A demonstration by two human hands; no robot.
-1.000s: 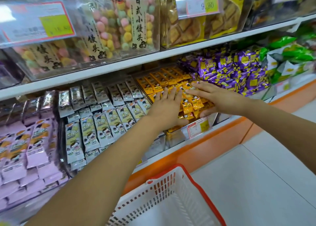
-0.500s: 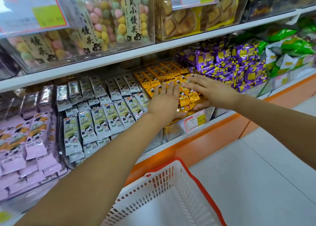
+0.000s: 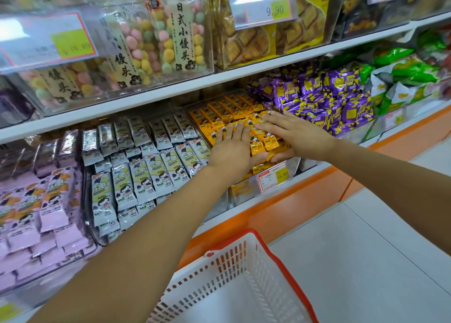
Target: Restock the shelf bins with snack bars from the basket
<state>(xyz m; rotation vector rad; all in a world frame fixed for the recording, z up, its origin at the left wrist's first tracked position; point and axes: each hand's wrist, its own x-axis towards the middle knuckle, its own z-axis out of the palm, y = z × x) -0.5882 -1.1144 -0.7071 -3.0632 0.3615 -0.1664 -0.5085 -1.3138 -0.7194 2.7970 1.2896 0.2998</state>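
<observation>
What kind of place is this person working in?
Probably a shop's snack aisle: white shelves hold rows of yellow-wrapped snack bars, a red-framed price tag hangs in front of them, and a white plastic basket with a red rim is below.

Floor [image 3: 366,261]: pale grey tiles with thin joints, from 3 to 6 o'clock.
Plinth [image 3: 305,195]: orange band between floor and shelving, climbing from 6 towards 3 o'clock.
Lower shelf [image 3: 314,167]: white edge just above the plinth.
Upper shelf [image 3: 244,76]: white board running from 9 up to 2 o'clock.
Tags: one [image 3: 264,9] at 12 o'clock reads 9.90; one [image 3: 48,39] at 10 o'clock reads 16.80.
Purple packs [image 3: 329,95]: piled at 2 o'clock.
Green packs [image 3: 410,71]: at 3 o'clock, beside the purple.
Light: bright and even; white glare on both tags.
</observation>
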